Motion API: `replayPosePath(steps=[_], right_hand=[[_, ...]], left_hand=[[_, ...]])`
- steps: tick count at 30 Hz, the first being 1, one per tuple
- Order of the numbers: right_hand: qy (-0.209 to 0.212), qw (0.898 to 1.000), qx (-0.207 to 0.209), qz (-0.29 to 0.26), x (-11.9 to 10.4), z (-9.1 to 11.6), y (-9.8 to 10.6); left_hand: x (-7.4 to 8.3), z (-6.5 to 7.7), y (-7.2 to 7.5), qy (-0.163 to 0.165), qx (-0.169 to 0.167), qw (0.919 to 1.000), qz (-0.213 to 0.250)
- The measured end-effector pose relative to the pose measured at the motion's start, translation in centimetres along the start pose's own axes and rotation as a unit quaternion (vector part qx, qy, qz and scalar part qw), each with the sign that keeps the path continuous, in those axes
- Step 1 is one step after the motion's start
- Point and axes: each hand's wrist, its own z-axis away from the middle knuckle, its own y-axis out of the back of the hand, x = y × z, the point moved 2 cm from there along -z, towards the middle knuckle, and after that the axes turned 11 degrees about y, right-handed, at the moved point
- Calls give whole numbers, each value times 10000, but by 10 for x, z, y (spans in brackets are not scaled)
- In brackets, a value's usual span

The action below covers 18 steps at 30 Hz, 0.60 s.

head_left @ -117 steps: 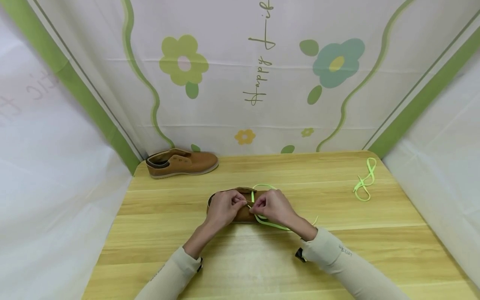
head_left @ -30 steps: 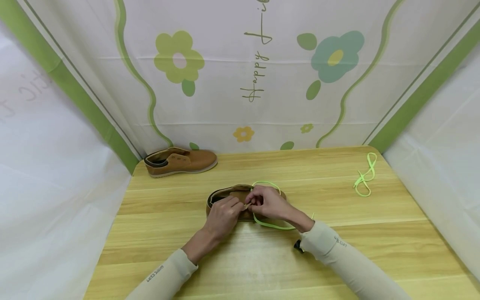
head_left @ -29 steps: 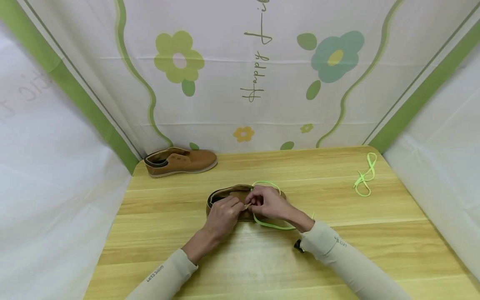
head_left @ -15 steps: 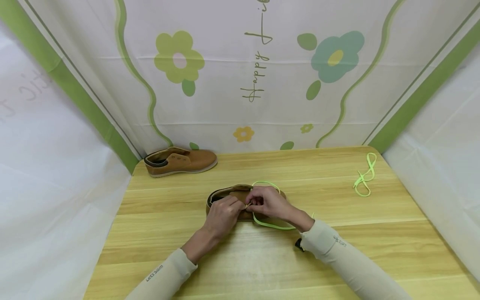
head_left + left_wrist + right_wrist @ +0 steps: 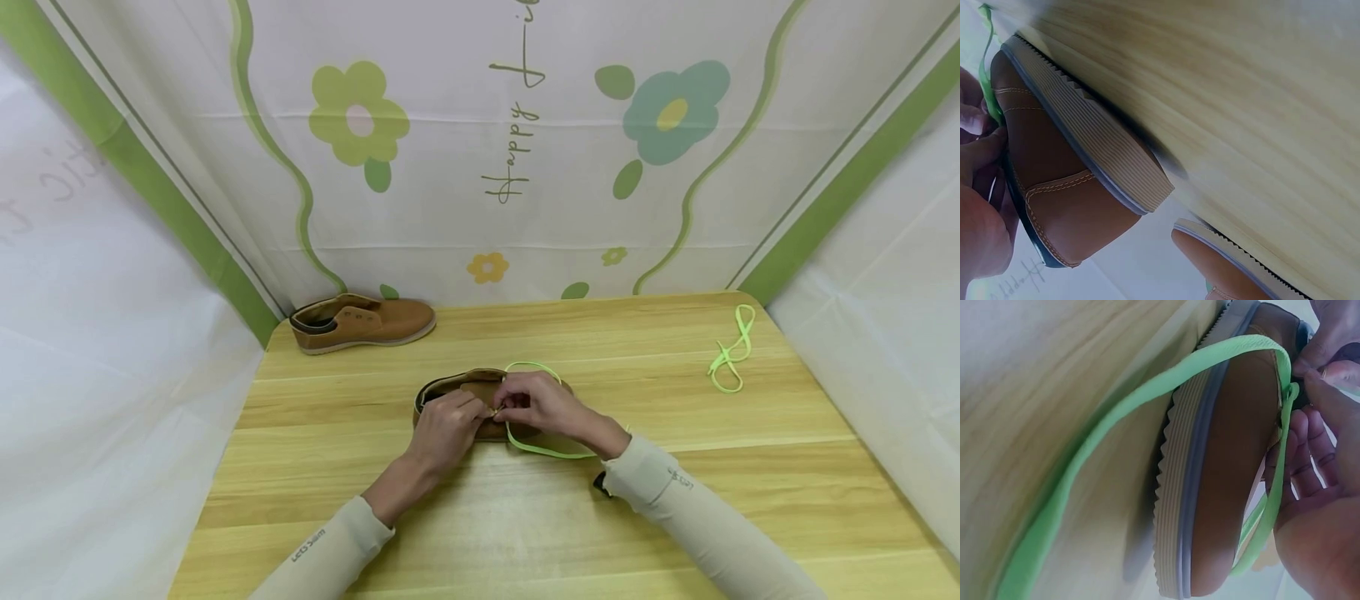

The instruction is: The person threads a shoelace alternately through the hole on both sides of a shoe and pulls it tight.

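Observation:
A brown leather shoe (image 5: 480, 387) stands on the table with its toe to the right. A flat neon green shoelace (image 5: 551, 452) runs through its front eyelets and loops out on both sides. My left hand (image 5: 446, 429) pinches the shoe's near eyelet flap between thumb and fingertips. My right hand (image 5: 543, 403) meets it there, thumb and forefinger pinching the lace's small end. The fingers hide most of that tip and the eyelet. In the right wrist view the shoelace (image 5: 1166, 380) arcs across the shoe's side (image 5: 1232, 444); the left wrist view shows its heel (image 5: 1079, 219).
A matching brown shoe (image 5: 401, 320), unlaced, rests at the table's back left. Another green shoelace (image 5: 738, 354) lies loosely folded at the back right. White fabric with printed flowers (image 5: 360, 121) walls in the wooden table (image 5: 495, 533).
Since the oldest frame, the left hand has shifted slightly down, uncovering the shoe's opening, and the right fingers have moved to the flap. Over the last second only the fingertips move slightly.

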Motion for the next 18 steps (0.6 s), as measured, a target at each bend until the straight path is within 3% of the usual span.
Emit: replayPosePath(steps=[11, 18], right_hand=[[82, 9997, -75, -208, 3, 1, 2], [-183, 9962, 345, -782, 6, 7, 3]], left_hand=[[0, -2, 1, 193, -119, 9997, -38], [0, -3, 2, 342, -179, 9992, 143]])
